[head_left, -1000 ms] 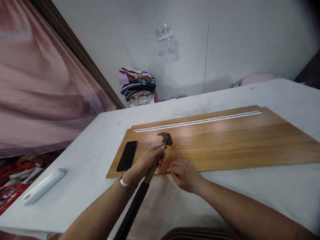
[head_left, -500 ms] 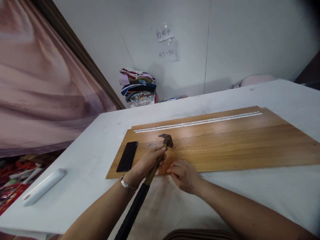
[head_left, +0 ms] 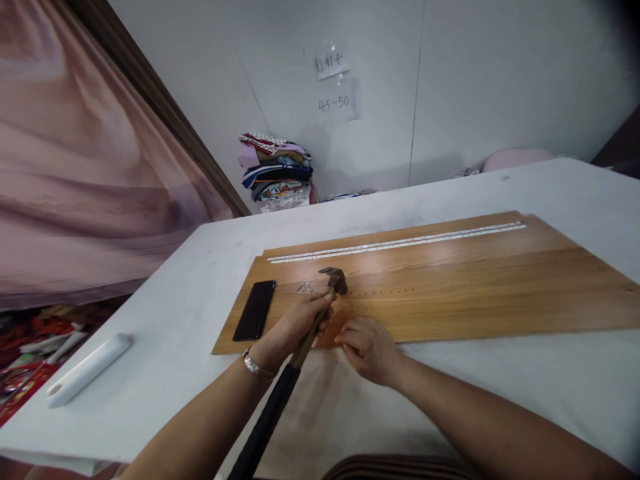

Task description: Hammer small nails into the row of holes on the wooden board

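My left hand is wrapped round the handle of a hammer, close under its dark head, which hovers just above a wooden board. The black end of the handle runs back toward me. My right hand rests at the board's near edge with fingers curled down against it; whether anything is in them I cannot make out. A row of small nail heads runs rightward from the hammer head. A few loose nails lie left of it.
A black phone lies on the board's left end, and a metal strip runs along its far edge. A white bar-shaped object sits on the white table at left. Folded clothes are stacked against the wall.
The hammer head has dipped slightly and shifted a little right toward the board. Both hands stay in place.
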Motion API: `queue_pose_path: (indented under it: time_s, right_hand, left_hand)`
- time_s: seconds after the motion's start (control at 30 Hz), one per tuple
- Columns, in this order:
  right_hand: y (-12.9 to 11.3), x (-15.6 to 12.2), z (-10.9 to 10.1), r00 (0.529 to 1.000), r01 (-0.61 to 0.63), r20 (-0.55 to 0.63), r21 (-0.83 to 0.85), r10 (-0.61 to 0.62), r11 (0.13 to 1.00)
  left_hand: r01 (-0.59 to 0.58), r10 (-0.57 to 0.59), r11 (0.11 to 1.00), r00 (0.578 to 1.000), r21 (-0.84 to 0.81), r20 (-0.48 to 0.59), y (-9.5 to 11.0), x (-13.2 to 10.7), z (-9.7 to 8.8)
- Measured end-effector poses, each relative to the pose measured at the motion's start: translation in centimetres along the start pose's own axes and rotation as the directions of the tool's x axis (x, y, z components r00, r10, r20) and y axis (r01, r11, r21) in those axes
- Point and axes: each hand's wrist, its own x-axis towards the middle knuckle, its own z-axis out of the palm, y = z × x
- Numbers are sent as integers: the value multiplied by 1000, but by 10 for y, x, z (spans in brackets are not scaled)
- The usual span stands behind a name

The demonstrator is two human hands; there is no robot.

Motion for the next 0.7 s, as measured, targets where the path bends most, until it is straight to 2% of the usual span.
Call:
queue_pose_path:
  time_s: [0.2, 0.47, 0.7]
  right_hand:
    - [0, 1, -2, 1000, 1, 13, -6, -1, 1000]
    - [-3, 2, -3, 1000, -4, -5, 0, 4, 1000]
    - [-2, 2, -4, 1000, 8, 7, -2, -8, 1000]
  left_hand:
    - [-30, 29, 998, 1000, -61, -6, 4, -3, 0]
    - [-17, 17, 1000, 1000, 9, -11, -2, 1, 0]
    - [-44, 44, 998, 999, -40, 4, 3, -2, 0]
